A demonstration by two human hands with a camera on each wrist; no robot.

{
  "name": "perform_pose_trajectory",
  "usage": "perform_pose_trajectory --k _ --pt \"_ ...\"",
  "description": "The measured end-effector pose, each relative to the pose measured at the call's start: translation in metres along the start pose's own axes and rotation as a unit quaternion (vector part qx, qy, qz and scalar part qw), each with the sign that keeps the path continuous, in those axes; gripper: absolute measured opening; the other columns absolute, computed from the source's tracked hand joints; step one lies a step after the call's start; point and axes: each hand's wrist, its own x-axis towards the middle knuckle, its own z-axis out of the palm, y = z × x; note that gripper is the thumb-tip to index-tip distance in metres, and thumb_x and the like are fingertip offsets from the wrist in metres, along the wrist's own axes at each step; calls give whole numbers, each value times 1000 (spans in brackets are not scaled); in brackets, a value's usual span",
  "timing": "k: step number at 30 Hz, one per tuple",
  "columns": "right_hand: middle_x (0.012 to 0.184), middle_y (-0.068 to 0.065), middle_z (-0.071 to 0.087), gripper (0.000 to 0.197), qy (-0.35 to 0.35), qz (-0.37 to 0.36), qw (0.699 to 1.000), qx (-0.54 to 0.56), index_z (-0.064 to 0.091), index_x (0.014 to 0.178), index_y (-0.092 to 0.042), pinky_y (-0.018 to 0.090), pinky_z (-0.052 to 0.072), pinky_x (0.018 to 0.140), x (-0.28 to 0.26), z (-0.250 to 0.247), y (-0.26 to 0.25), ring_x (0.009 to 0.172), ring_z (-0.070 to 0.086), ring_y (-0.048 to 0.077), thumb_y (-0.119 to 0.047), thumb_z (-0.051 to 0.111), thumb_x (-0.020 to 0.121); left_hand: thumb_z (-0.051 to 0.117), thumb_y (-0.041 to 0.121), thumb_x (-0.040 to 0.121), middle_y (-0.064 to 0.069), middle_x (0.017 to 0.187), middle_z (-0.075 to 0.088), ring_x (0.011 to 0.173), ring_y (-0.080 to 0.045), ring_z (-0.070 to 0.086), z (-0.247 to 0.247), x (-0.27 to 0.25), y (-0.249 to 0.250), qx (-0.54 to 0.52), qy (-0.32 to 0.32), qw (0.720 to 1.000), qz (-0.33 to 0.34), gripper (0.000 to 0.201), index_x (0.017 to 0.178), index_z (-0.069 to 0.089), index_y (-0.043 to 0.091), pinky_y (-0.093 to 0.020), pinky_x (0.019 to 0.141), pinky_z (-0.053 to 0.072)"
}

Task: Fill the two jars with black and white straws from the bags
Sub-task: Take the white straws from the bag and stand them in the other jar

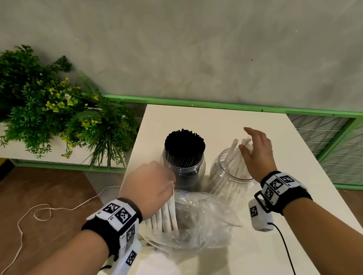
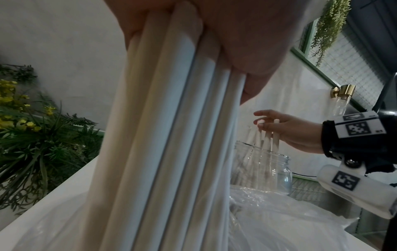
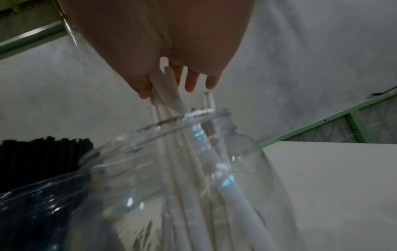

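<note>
A: Where's your left hand (image 1: 148, 186) right now?

B: Wrapped round a bundle of white straws (image 1: 163, 216), fingers curled tight at their upper ends. The lower ends run down into the clear plastic bag (image 1: 197, 223), crumpled on the white table (image 1: 296, 167) in front of me. My left wrist camera is nearly filled by those straws (image 2: 171, 135).

A: And the right?

B: My right hand (image 1: 258, 153) is above the mouth of the clear jar (image 1: 228, 177), fingers loose and spread. A few white straws (image 3: 169, 91) lean against my fingertips (image 3: 191, 84), their lower ends down inside the glass. I'm not clamping them, just touching.

A: How full is that jar?

B: Only a scattering of white ones standing at angles. The other jar (image 1: 186, 171), just to its left and close beside it, is packed with black straws (image 1: 185, 146) sticking well above the rim.

A: Anything else around?

B: Green plants (image 1: 39, 110) with yellow flowers off to the left, and a white cord (image 1: 21, 229) looping across the brown floor.
</note>
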Motion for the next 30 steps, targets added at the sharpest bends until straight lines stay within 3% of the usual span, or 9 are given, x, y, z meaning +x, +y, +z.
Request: perform_pose_trajectory --k 4,9,13,15,18,21,25,27,30 --pt "133 15 40 49 -39 64 994 -79 45 137 -17 41 33 97 6 -16 6 118 39 36 -19 61 90 23 56 79 11 102 52 92 -14 50 -1 1 -1 -4 -6 1000 -2 43 99 56 38 -29 78 41" --pt "125 15 42 49 -102 95 987 -84 46 131 -12 39 47 83 15 -38 10 100 56 32 -25 66 88 25 54 79 10 100 53 90 -16 52 -1 1 -1 -6 -1 1000 5 41 98 57 38 -29 76 41" --pt "119 16 44 47 -93 90 989 -69 50 127 -9 31 43 83 14 -43 12 95 54 28 -10 70 84 25 55 79 10 100 53 90 -15 51 -2 1 -1 -10 -3 1000 8 41 98 57 38 -31 76 43" --pt "120 17 43 44 -79 83 990 -87 53 126 -10 37 46 84 8 -41 10 95 53 32 -3 66 84 24 55 79 10 100 53 90 -15 51 -2 1 -1 -12 -4 1000 7 42 98 57 38 -31 77 43" --pt "122 20 45 42 -49 50 989 -131 56 124 -7 43 42 87 -5 -34 3 110 45 40 2 60 83 24 55 79 10 100 53 90 -16 52 -2 1 0 -12 -2 1000 8 43 98 58 37 -30 77 43" --pt "126 19 46 42 -58 -5 988 -140 55 126 -7 46 40 92 -16 -22 -4 111 44 41 -12 63 86 23 55 78 10 100 53 91 -15 51 -2 0 0 -10 -4 1000 6 44 99 58 37 -31 78 43" --pt "153 8 23 64 -170 70 974 -130 32 146 -21 47 35 104 -17 -9 -7 135 26 33 -42 57 91 21 56 78 11 101 52 91 -15 51 -2 -1 1 -6 -7 1000 3 46 99 57 38 -31 78 44" --pt "157 4 12 72 -166 82 974 -127 23 149 -28 49 34 105 -13 -5 -9 139 19 31 -48 57 89 21 56 77 11 101 52 91 -14 50 -2 0 1 -3 -8 1000 3 46 99 57 38 -30 79 43" --pt "157 4 14 82 -152 96 978 -100 17 150 -31 48 35 104 0 0 -11 136 25 32 -55 60 84 20 56 77 11 100 51 90 -14 49 -2 1 2 -4 -8 1000 3 47 99 57 38 -29 77 40"
